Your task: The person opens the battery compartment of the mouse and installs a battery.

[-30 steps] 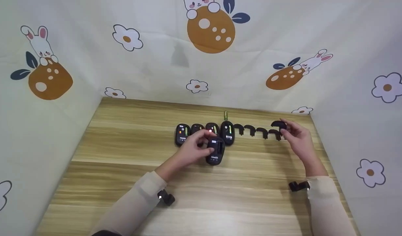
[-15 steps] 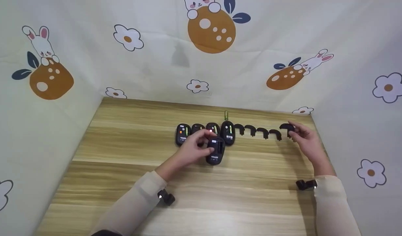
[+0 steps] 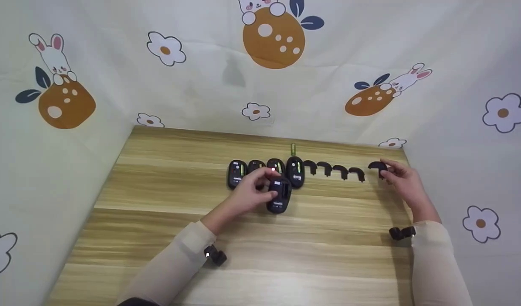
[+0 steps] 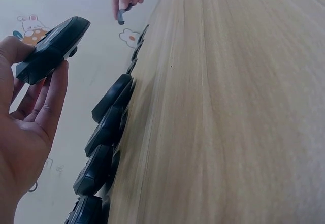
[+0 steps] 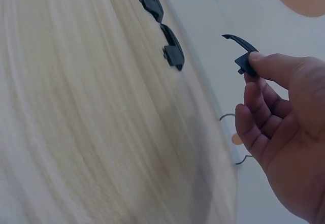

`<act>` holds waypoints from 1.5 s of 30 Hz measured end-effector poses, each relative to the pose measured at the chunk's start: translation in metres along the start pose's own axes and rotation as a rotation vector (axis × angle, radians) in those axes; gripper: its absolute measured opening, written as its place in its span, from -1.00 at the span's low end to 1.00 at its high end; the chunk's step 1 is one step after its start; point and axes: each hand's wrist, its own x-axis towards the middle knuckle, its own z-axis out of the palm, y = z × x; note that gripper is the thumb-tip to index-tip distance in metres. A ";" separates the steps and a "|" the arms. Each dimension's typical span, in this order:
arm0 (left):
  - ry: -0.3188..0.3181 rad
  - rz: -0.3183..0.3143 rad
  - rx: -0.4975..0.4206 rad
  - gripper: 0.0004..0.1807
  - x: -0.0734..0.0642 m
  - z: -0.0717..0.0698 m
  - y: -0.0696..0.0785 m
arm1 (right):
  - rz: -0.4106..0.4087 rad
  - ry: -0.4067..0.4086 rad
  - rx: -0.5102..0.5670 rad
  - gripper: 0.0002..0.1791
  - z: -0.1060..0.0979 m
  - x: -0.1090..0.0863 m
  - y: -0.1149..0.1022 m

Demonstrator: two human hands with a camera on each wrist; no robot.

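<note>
My left hand point(image 3: 251, 192) grips a black computer mouse point(image 3: 278, 199), underside up, with its battery slot uncovered and dark inside. The left wrist view has this mouse point(image 4: 56, 46) raised above the table between thumb and fingers. Over at the right, my right hand point(image 3: 406, 182) pinches a black hook-shaped battery cover point(image 3: 377, 167) between thumb and fingertips. In the right wrist view that cover point(image 5: 247, 61) is held off the table, its tab pointing down. To its left lies a row of similar covers point(image 3: 340, 171).
Several more upturned mice point(image 3: 295, 173) stand side by side at the back, green batteries showing in their slots. One loose green battery point(image 3: 293, 149) lies behind the rightmost. Patterned cloth walls point(image 3: 201, 93) border the wooden table point(image 3: 158, 170) at the back and sides.
My right hand has moved right with the battery cover, away from the end of the row of covers. The left hand stays in place with the mouse.
</note>
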 end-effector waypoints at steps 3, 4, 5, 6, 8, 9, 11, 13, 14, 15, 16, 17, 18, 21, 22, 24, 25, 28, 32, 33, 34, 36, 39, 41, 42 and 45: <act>-0.003 0.002 -0.001 -0.49 0.000 0.000 -0.001 | 0.017 -0.001 -0.028 -0.49 -0.001 0.006 0.009; -0.003 0.003 -0.001 -0.49 0.000 0.000 -0.001 | 0.020 -0.001 -0.036 -0.50 -0.001 0.008 0.014; -0.004 0.005 -0.001 -0.50 0.000 0.000 -0.001 | 0.021 0.001 -0.046 -0.50 -0.002 0.010 0.020; -0.004 0.007 -0.002 -0.50 0.000 0.000 -0.001 | 0.023 0.003 -0.055 -0.51 -0.002 0.013 0.027; -0.004 0.006 -0.001 -0.50 0.000 0.000 -0.001 | 0.023 0.008 -0.072 -0.51 -0.002 0.018 0.043; -0.003 0.005 -0.004 -0.50 0.000 0.000 -0.001 | 0.022 0.008 -0.077 -0.51 -0.003 0.020 0.050; -0.003 0.002 -0.003 -0.50 0.000 0.000 -0.001 | 0.021 0.005 -0.089 -0.52 -0.002 0.023 0.062; -0.002 0.000 0.000 -0.49 0.000 0.000 -0.001 | 0.023 0.001 -0.100 -0.52 -0.002 0.025 0.069; -0.001 -0.001 0.000 -0.50 0.000 0.000 -0.001 | 0.019 -0.003 -0.107 -0.53 -0.002 0.026 0.072; 0.000 -0.002 0.000 -0.49 -0.001 0.000 0.000 | 0.018 -0.003 -0.111 -0.53 -0.001 0.026 0.073; 0.000 -0.004 0.002 -0.49 -0.001 0.000 0.000 | 0.017 -0.002 -0.119 -0.53 -0.001 0.026 0.074; 0.001 -0.007 0.001 -0.49 -0.001 0.000 0.001 | 0.017 0.001 -0.130 -0.54 0.000 0.026 0.074; 0.003 -0.010 0.000 -0.49 -0.001 0.000 0.001 | 0.016 -0.001 -0.148 -0.53 0.000 0.026 0.074; 0.007 -0.019 -0.007 -0.49 -0.001 0.000 0.001 | 0.025 -0.001 -0.213 -0.54 0.002 0.026 0.073; 0.007 -0.021 -0.009 -0.49 -0.001 0.000 0.001 | 0.026 -0.004 -0.241 -0.54 0.003 0.026 0.074; 0.010 -0.022 -0.010 -0.50 -0.001 0.000 0.000 | 0.026 -0.008 -0.293 -0.54 0.003 0.026 0.073; 0.009 -0.021 -0.012 -0.50 -0.001 0.000 0.000 | 0.026 -0.008 -0.314 -0.54 0.003 0.026 0.072; 0.008 -0.022 -0.019 -0.50 -0.001 0.000 -0.001 | 0.016 -0.013 -0.355 -0.54 0.004 0.026 0.071; 0.008 -0.025 -0.029 -0.50 -0.001 -0.001 -0.001 | 0.023 -0.016 -0.354 -0.54 0.004 0.027 0.072; 0.009 -0.026 -0.029 -0.50 -0.001 -0.001 -0.001 | 0.026 -0.019 -0.346 -0.54 0.004 0.027 0.072; 0.008 -0.026 -0.030 -0.49 -0.001 -0.001 -0.001 | 0.030 -0.019 -0.340 -0.54 0.004 0.027 0.072; 0.008 -0.026 -0.033 -0.49 -0.001 -0.001 0.000 | 0.041 -0.020 -0.331 -0.54 0.004 0.027 0.073; 0.007 -0.024 -0.032 -0.49 -0.001 -0.001 -0.001 | 0.051 -0.023 -0.323 -0.54 0.005 0.028 0.074; 0.006 -0.020 -0.032 -0.49 -0.001 -0.001 -0.001 | 0.052 -0.028 -0.327 -0.54 0.005 0.028 0.074; 0.006 -0.018 -0.032 -0.49 -0.001 -0.001 -0.002 | 0.051 -0.031 -0.329 -0.55 0.005 0.028 0.075; 0.004 -0.010 -0.031 -0.49 0.000 -0.001 -0.002 | 0.048 -0.042 -0.316 -0.56 0.005 0.028 0.075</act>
